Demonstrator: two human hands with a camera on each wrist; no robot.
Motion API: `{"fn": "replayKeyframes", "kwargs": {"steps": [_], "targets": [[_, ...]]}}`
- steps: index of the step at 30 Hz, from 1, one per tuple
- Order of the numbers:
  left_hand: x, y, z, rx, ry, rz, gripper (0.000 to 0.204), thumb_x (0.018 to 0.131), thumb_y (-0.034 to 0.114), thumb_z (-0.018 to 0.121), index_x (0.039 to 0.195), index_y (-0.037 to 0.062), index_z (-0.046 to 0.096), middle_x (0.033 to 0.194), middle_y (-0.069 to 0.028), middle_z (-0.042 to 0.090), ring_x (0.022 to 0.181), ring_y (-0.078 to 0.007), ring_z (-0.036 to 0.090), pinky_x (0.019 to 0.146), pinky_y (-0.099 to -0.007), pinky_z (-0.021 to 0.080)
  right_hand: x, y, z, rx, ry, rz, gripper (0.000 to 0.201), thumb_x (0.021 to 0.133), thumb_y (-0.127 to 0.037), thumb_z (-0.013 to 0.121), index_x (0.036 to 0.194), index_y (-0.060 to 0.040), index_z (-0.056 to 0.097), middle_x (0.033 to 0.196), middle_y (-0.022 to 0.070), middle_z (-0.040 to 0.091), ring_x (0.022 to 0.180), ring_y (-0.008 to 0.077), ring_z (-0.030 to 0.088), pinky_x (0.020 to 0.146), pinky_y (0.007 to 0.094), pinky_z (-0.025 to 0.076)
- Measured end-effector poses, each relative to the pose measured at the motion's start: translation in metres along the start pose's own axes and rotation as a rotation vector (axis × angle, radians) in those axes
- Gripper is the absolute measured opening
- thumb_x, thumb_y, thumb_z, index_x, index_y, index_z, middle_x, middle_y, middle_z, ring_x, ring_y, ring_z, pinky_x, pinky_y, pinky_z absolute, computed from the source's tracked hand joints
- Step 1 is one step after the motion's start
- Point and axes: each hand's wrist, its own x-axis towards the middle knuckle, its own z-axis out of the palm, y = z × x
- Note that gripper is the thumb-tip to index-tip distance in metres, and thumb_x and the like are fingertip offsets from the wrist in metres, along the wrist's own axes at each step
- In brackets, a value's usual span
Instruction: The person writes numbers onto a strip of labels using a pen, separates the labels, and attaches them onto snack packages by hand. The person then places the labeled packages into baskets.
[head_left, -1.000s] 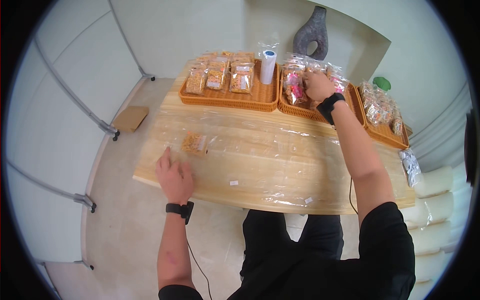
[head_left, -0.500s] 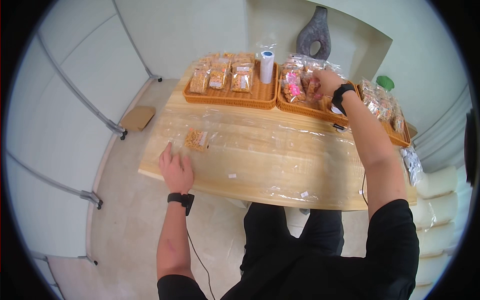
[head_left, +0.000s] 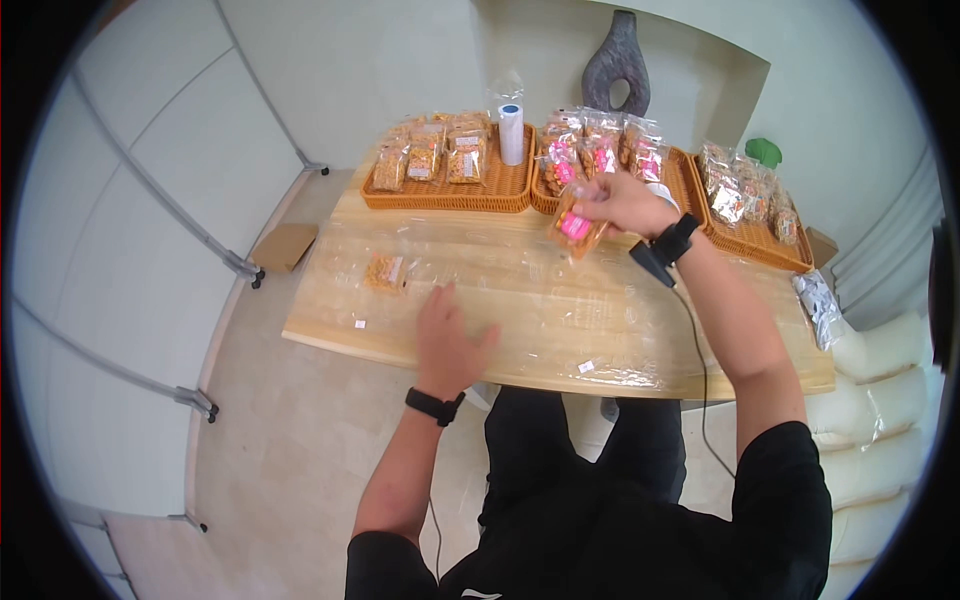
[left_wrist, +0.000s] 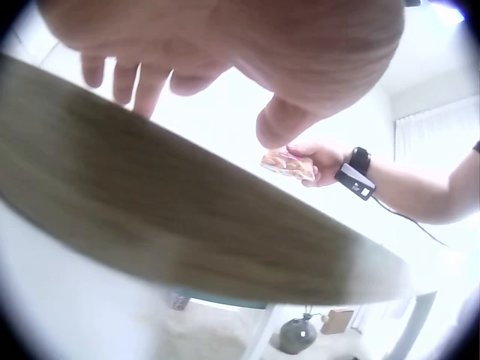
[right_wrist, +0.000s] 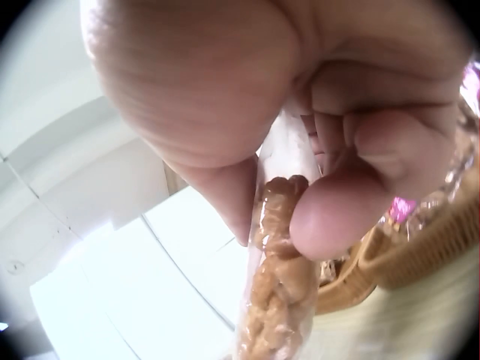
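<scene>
My right hand point(head_left: 634, 205) pinches a clear bag of brown snacks with a pink label point(head_left: 575, 226) by its top, over the wooden table point(head_left: 500, 330) in front of the middle basket. In the right wrist view thumb and fingers grip the bagged snack point(right_wrist: 281, 270). My left hand point(head_left: 450, 345) is over the front part of the table, fingers spread, holding nothing. To its upper left lies a yellow snack bag point(head_left: 384, 271) with a white label. The left wrist view shows the left hand point(left_wrist: 225, 45) near the table edge, fingers extended.
Three wicker baskets line the back: left basket point(head_left: 450, 203) with yellow snack bags and a white roll point(head_left: 511, 135), middle basket point(head_left: 690, 190) with pink-labelled bags, right basket point(head_left: 765, 250) with more bags. Small white labels point(head_left: 586, 367) lie on the table; a silver packet point(head_left: 820, 305) is at its right end.
My right hand has lifted a pink-labelled bag out of the middle basket and moved it forward over the table. My left hand has moved right, away from the yellow snack bag.
</scene>
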Motion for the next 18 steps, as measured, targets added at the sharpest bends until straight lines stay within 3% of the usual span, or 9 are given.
{"fn": "replayKeyframes", "kwargs": {"steps": [2,7,12,16,18], "targets": [[0.0,0.005,0.008,0.039,-0.054,0.001,0.044,0.077,0.029,0.076,0.094,-0.0089,0.063,0.142,-0.028,0.049,0.132,-0.0453,0.044,0.109,-0.0547,0.033,-0.008,0.004,0.016,0.109,-0.132,0.055,0.028,0.089,-0.026,0.077,0.093,-0.0025,0.061,0.078,0.0003,0.061,0.058,0.0058,0.058,0.049,0.0211,0.048],[-0.005,0.01,0.014,0.13,-0.119,0.029,0.043,0.081,0.035,0.071,0.082,-0.0075,0.068,0.144,-0.0294,0.048,0.132,-0.0448,0.044,0.109,-0.0535,0.033,-0.027,0.019,0.042,0.23,-0.222,0.137,0.027,0.091,-0.028,0.075,0.092,-0.0038,0.061,0.074,-0.0021,0.06,0.052,0.0037,0.055,0.045,0.019,0.043],[-0.003,0.011,0.016,0.113,-0.082,-0.028,0.026,0.088,0.02,0.062,0.081,-0.0031,0.07,0.141,-0.0266,0.052,0.129,-0.0445,0.047,0.109,-0.0523,0.034,-0.038,0.029,0.052,0.284,-0.311,0.17,0.028,0.091,-0.029,0.074,0.09,-0.0032,0.062,0.072,-0.0012,0.06,0.051,0.0049,0.057,0.045,0.0196,0.044],[-0.004,0.012,0.016,0.085,-0.062,-0.067,0.027,0.091,0.018,0.057,0.082,-0.0031,0.072,0.141,-0.0245,0.053,0.131,-0.0426,0.046,0.11,-0.0514,0.034,-0.034,0.032,0.066,0.286,-0.323,0.181,0.03,0.09,-0.03,0.075,0.088,-0.0024,0.066,0.072,0.0008,0.063,0.056,0.0059,0.059,0.048,0.0218,0.046],[-0.003,0.013,0.014,0.04,-0.044,-0.085,0.027,0.092,0.017,0.056,0.084,-0.0033,0.071,0.141,-0.0245,0.052,0.13,-0.0432,0.046,0.109,-0.0515,0.034,-0.028,0.03,0.076,0.287,-0.293,0.208,0.029,0.092,-0.028,0.073,0.094,0.0005,0.067,0.08,0.0051,0.067,0.062,0.0088,0.065,0.053,0.0236,0.053]]}}
